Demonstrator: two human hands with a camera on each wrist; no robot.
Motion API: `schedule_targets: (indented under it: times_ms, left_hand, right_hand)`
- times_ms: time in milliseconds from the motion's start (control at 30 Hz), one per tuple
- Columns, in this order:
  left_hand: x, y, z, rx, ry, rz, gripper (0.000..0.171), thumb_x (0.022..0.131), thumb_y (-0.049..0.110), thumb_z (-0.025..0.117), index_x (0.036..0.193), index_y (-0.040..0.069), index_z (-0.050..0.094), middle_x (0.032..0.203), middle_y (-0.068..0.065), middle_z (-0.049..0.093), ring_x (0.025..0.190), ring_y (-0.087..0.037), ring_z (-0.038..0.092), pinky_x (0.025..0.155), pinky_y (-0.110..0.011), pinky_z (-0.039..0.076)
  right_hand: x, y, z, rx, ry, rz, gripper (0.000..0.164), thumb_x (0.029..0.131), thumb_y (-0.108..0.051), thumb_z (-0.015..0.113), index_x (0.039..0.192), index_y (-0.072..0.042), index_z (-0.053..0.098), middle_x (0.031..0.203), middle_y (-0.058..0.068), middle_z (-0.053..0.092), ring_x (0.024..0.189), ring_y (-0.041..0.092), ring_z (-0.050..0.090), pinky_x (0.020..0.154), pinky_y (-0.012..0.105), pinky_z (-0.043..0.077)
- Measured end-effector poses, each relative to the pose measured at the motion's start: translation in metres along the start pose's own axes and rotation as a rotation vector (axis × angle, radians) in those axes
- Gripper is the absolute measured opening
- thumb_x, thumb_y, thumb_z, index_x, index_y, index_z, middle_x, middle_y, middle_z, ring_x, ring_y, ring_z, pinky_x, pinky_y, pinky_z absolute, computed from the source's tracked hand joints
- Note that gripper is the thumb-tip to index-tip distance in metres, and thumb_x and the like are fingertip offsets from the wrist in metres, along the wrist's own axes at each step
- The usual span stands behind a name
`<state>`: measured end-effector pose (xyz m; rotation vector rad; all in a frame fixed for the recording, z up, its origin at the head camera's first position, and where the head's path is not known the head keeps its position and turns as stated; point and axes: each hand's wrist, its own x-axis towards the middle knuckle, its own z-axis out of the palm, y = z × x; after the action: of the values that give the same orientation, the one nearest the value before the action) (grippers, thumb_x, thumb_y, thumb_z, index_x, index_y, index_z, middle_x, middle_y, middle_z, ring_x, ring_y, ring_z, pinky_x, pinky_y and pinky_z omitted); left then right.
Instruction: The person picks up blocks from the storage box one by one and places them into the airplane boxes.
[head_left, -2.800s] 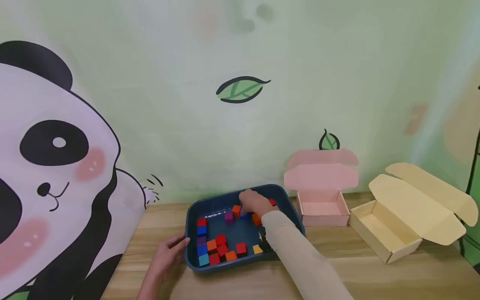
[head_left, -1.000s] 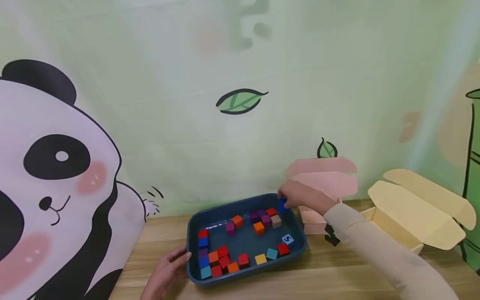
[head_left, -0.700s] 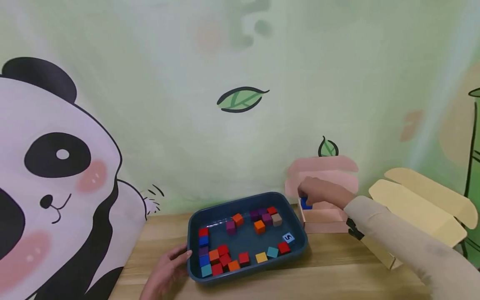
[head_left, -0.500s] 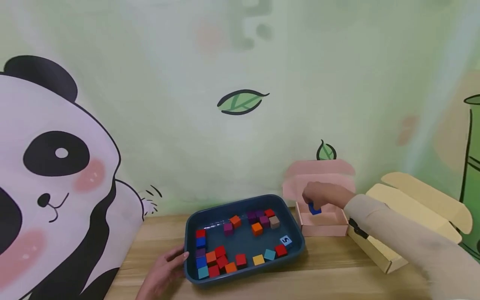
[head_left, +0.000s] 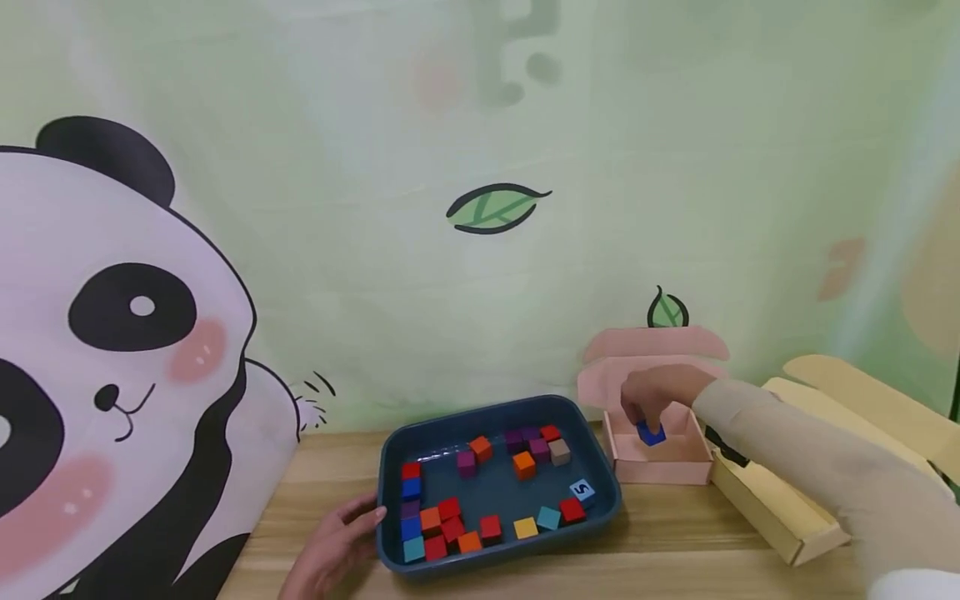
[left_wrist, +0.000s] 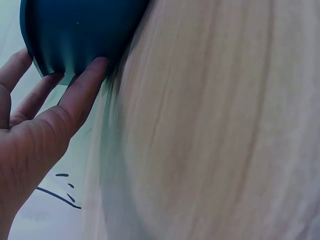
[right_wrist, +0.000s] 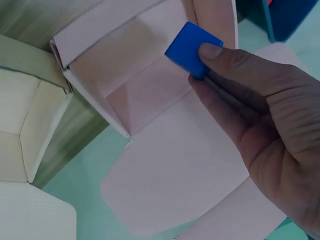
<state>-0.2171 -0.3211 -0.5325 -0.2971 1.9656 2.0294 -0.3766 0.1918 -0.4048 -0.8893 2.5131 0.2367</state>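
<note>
My right hand [head_left: 660,392] pinches a blue cube [right_wrist: 192,49] between thumb and fingertips, just above the inside of the pink box [head_left: 656,472]. The right wrist view shows the cube over the box's opening, apart from its walls. At the left end of the dark blue tray [head_left: 498,414], my left hand [head_left: 337,542] touches the outside wall with its fingertips, fingers fairly straight. Several coloured cubes lie in the tray, among them a red cube [head_left: 491,527], a yellow cube [head_left: 526,527] and a light blue cube [head_left: 582,490] with a black mark.
A yellow box [head_left: 772,512] with its lid open stands right of the pink box, partly behind my right sleeve [head_left: 810,467]. The pink lid [head_left: 600,379] stands raised against the printed backdrop [head_left: 375,250]. Wooden table [head_left: 675,546] runs along the front.
My right hand has taken the blue cube out of the tray and carried it right, to over the pink box. The left hand has stayed at the tray's left end.
</note>
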Motion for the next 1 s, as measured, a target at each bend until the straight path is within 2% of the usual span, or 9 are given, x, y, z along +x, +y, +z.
schedule_targets:
  times_ms: [167, 333, 467, 667, 833, 1000]
  left_hand:
    - [0.002, 0.000, 0.001, 0.011, 0.007, 0.001, 0.071, 0.097, 0.027, 0.071, 0.153, -0.003, 0.039, 0.153, -0.031, 0.036, 0.113, -0.031, 0.061, 0.097, -0.048, 0.055]
    - [0.003, -0.003, 0.001, 0.011, -0.001, -0.017, 0.072, 0.096, 0.026, 0.073, 0.153, -0.002, 0.039, 0.154, -0.030, 0.034, 0.116, -0.032, 0.061, 0.097, -0.048, 0.055]
    - [0.003, -0.001, -0.001, 0.019, -0.011, -0.023, 0.072, 0.097, 0.027, 0.072, 0.154, -0.002, 0.037, 0.154, -0.030, 0.033, 0.117, -0.032, 0.060, 0.098, -0.048, 0.054]
    - [0.004, 0.000, -0.002, 0.019, -0.004, -0.010, 0.074, 0.096, 0.027, 0.072, 0.154, -0.002, 0.036, 0.154, -0.029, 0.033, 0.113, -0.030, 0.061, 0.097, -0.048, 0.055]
    - [0.004, 0.000, -0.003, 0.009, 0.017, 0.013, 0.071, 0.096, 0.023, 0.072, 0.152, -0.003, 0.037, 0.153, -0.029, 0.035, 0.110, -0.029, 0.062, 0.096, -0.048, 0.055]
    - [0.001, 0.001, -0.005, 0.027, 0.010, 0.002, 0.073, 0.097, 0.026, 0.072, 0.153, -0.004, 0.036, 0.153, -0.029, 0.036, 0.111, -0.029, 0.062, 0.096, -0.047, 0.055]
  right_hand:
    - [0.006, 0.012, 0.007, 0.010, 0.004, 0.010, 0.013, 0.079, -0.011, 0.087, 0.080, -0.020, 0.078, 0.069, -0.009, 0.066, 0.065, 0.013, 0.059, 0.065, 0.032, 0.056]
    - [0.008, 0.013, 0.022, 0.028, -0.016, -0.028, 0.012, 0.080, -0.012, 0.087, 0.076, -0.017, 0.077, 0.064, -0.009, 0.063, 0.059, 0.010, 0.055, 0.059, 0.027, 0.052]
    - [0.014, 0.014, 0.022, -0.012, -0.020, -0.012, 0.014, 0.078, -0.013, 0.089, 0.075, -0.020, 0.077, 0.065, -0.009, 0.064, 0.062, 0.011, 0.056, 0.063, 0.029, 0.055]
    - [0.022, 0.012, 0.014, 0.024, -0.047, 0.041, 0.012, 0.078, -0.012, 0.088, 0.080, -0.018, 0.077, 0.072, -0.008, 0.066, 0.068, 0.014, 0.060, 0.071, 0.032, 0.059]
    - [0.025, 0.006, 0.012, 0.000, -0.006, 0.058, 0.015, 0.079, -0.013, 0.088, 0.080, -0.015, 0.073, 0.071, -0.005, 0.065, 0.068, 0.015, 0.060, 0.069, 0.032, 0.058]
    - [0.025, 0.006, 0.017, 0.060, -0.008, 0.042, 0.019, 0.078, -0.012, 0.089, 0.086, -0.015, 0.072, 0.076, -0.004, 0.064, 0.071, 0.015, 0.060, 0.073, 0.035, 0.059]
